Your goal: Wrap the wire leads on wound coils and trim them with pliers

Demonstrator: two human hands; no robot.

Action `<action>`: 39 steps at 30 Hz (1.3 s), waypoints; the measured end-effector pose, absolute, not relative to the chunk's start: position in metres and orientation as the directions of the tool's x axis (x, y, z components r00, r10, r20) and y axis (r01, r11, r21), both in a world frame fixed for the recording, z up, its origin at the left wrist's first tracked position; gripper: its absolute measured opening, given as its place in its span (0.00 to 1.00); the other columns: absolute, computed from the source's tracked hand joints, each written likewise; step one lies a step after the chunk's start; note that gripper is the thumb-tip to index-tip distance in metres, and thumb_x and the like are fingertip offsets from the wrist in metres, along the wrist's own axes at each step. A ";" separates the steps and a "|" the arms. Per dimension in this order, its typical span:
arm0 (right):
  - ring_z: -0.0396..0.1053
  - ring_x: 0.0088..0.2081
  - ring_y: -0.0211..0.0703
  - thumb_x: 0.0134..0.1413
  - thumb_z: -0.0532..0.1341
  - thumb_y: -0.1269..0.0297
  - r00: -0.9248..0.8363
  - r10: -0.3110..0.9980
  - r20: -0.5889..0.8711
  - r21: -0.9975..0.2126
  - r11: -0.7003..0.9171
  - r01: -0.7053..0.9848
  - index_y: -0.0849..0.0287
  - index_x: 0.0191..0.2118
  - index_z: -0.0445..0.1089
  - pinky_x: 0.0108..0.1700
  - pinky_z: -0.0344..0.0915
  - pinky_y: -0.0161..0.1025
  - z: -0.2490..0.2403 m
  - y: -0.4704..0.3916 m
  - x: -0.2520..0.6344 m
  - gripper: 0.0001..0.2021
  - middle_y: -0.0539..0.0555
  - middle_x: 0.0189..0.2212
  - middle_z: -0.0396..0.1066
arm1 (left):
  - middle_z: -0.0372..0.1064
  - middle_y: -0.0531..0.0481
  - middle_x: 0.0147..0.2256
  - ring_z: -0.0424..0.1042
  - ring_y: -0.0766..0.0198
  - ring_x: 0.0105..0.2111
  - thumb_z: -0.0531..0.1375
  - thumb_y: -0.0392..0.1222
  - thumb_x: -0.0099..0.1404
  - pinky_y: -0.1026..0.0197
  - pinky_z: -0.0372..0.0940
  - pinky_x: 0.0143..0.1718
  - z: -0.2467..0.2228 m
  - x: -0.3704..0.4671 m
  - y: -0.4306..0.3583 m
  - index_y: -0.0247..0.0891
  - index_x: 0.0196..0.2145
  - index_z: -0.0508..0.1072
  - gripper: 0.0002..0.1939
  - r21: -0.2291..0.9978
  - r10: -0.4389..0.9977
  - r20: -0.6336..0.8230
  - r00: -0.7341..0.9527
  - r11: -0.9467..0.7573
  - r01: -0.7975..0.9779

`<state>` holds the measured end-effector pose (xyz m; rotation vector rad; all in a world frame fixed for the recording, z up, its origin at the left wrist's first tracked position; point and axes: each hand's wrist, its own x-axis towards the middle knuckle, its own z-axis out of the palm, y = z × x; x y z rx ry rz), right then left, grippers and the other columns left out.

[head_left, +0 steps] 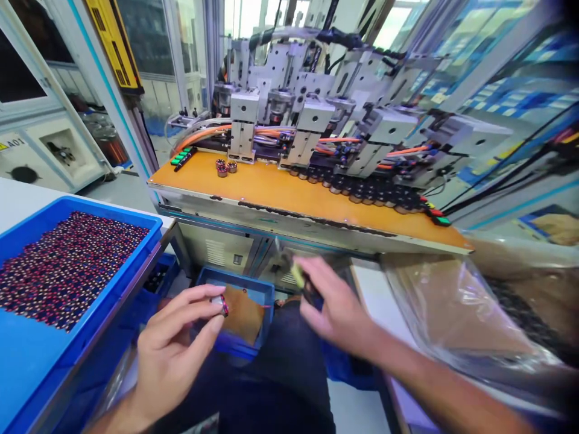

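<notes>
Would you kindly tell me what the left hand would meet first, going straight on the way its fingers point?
The left hand would probably meet the blurred tool in the right hand, though depth between them is unclear.

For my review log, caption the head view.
Left hand pinches a small cylindrical part; right hand grips a blurred yellow-and-black tool before an orange-topped bench.

The tool (298, 275) is yellow and black, the worktop (262, 186) orange.

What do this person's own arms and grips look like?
The left grip and right grip are ungloved human hands, no rings visible, the right one blurred. The right forearm shows no sleeve or watch. Dark trousers appear below.
</notes>
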<state>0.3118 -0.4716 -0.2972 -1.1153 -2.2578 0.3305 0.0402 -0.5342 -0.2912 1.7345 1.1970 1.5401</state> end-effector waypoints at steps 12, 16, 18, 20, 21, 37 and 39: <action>0.72 0.50 0.47 0.52 0.58 0.76 -0.584 0.793 0.174 -0.984 0.115 -0.138 0.51 0.69 0.53 0.54 0.69 0.51 -0.322 -0.573 0.287 0.38 0.62 0.50 0.70 | 0.77 0.49 0.48 0.76 0.64 0.47 0.63 0.24 0.61 0.64 0.73 0.48 -0.293 0.049 -0.535 0.43 0.43 0.78 0.17 0.831 0.873 0.483 0.067 -0.481 0.281; 0.70 0.54 0.51 0.47 0.57 0.78 -0.605 0.778 0.172 -0.984 0.158 -0.078 0.53 0.69 0.54 0.55 0.68 0.50 -0.320 -0.567 0.288 0.41 0.62 0.51 0.71 | 0.76 0.49 0.48 0.76 0.64 0.47 0.62 0.24 0.62 0.64 0.73 0.48 -0.294 0.050 -0.537 0.43 0.44 0.78 0.18 0.834 0.875 0.473 0.100 -0.481 0.270; 0.70 0.54 0.50 0.48 0.58 0.77 -0.611 0.777 0.154 -0.987 0.144 -0.066 0.53 0.69 0.53 0.56 0.68 0.50 -0.322 -0.565 0.286 0.40 0.62 0.52 0.71 | 0.76 0.49 0.49 0.76 0.64 0.47 0.62 0.24 0.62 0.64 0.72 0.49 -0.294 0.051 -0.537 0.44 0.44 0.78 0.18 0.837 0.878 0.466 0.107 -0.477 0.270; 0.70 0.52 0.49 0.50 0.59 0.76 -0.608 0.775 0.170 -0.985 0.141 -0.097 0.51 0.69 0.52 0.55 0.68 0.50 -0.322 -0.564 0.283 0.40 0.62 0.51 0.70 | 0.76 0.49 0.48 0.76 0.64 0.47 0.62 0.24 0.62 0.64 0.72 0.48 -0.293 0.051 -0.538 0.44 0.44 0.78 0.18 0.838 0.881 0.460 0.112 -0.472 0.272; 0.71 0.51 0.48 0.51 0.59 0.76 -0.604 0.776 0.180 -0.984 0.135 -0.119 0.50 0.70 0.52 0.54 0.69 0.50 -0.323 -0.563 0.282 0.40 0.61 0.50 0.70 | 0.76 0.49 0.48 0.76 0.64 0.47 0.62 0.24 0.62 0.64 0.73 0.48 -0.293 0.051 -0.538 0.44 0.44 0.78 0.18 0.837 0.880 0.461 0.112 -0.473 0.273; 0.66 0.30 0.35 0.57 0.56 0.76 -0.497 0.846 0.193 -0.981 0.185 -0.066 0.52 0.65 0.61 0.30 0.68 0.33 -0.317 -0.564 0.269 0.30 0.55 0.34 0.70 | 0.76 0.50 0.48 0.76 0.65 0.47 0.62 0.23 0.62 0.64 0.72 0.48 -0.295 0.050 -0.536 0.44 0.45 0.78 0.19 0.844 0.885 0.448 0.126 -0.465 0.266; 0.67 0.32 0.36 0.58 0.56 0.75 -0.476 0.868 0.138 -0.990 0.114 -0.078 0.49 0.65 0.60 0.33 0.69 0.34 -0.318 -0.566 0.272 0.30 0.54 0.36 0.69 | 0.75 0.50 0.49 0.76 0.65 0.48 0.62 0.23 0.62 0.65 0.72 0.49 -0.296 0.050 -0.536 0.44 0.45 0.77 0.19 0.848 0.888 0.442 0.125 -0.459 0.263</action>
